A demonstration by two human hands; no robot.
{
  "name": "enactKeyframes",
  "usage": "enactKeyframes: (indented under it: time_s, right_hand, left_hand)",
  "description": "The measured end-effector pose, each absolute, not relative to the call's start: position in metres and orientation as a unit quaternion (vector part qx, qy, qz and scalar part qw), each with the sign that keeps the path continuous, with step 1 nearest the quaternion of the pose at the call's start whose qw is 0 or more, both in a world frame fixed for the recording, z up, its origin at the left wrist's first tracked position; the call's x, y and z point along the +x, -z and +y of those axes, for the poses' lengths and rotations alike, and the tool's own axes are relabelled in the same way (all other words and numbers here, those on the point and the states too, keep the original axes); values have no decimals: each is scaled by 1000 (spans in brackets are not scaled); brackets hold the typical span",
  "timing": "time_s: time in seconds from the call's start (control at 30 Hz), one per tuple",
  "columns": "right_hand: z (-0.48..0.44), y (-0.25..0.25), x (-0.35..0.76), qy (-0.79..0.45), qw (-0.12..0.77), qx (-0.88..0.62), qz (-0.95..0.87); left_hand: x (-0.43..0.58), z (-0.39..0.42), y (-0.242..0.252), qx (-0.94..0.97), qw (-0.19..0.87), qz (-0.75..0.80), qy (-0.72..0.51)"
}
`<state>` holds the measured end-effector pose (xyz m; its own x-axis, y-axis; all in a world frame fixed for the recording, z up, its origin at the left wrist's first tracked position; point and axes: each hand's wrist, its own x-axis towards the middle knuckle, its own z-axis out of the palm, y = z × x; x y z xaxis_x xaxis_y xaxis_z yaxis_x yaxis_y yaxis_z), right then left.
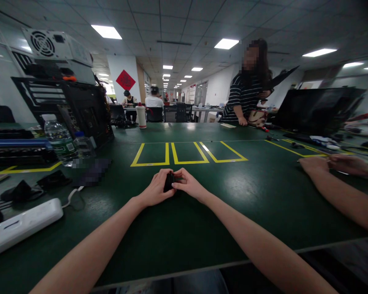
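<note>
A small black object (168,182) is held between my two hands, just above or on the green table (184,237). My left hand (157,188) wraps its fingers and thumb round the object's left side. On the other side, my right hand (187,183) pinches it with thumb and fingers. The fingers cover part of the object, so what it is cannot be made out. Just beyond my hands, three yellow tape outlines (190,162) are marked on the tabletop.
Left: a white power strip (24,224), water bottle (59,139), computer case (88,112) and black pieces (21,190). Far edge: a cup (141,116) and a standing person (248,90). Right: another person's hands (315,165) and a monitor (315,108).
</note>
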<state>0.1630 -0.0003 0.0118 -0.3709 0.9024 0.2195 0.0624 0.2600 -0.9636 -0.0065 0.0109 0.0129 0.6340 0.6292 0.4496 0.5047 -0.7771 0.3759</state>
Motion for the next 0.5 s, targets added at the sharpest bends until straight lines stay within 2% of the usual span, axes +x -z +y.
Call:
enactKeyframes:
  time_s: [0.27,0.5]
  right_hand:
    - [0,-12,160,-478,444,-365,-664]
    - [5,-7,160,-474,410,-409,-663]
  left_hand:
    - [-6,12,-12,897,105,312,-296]
    - [-6,12,-12,894,105,319,-298]
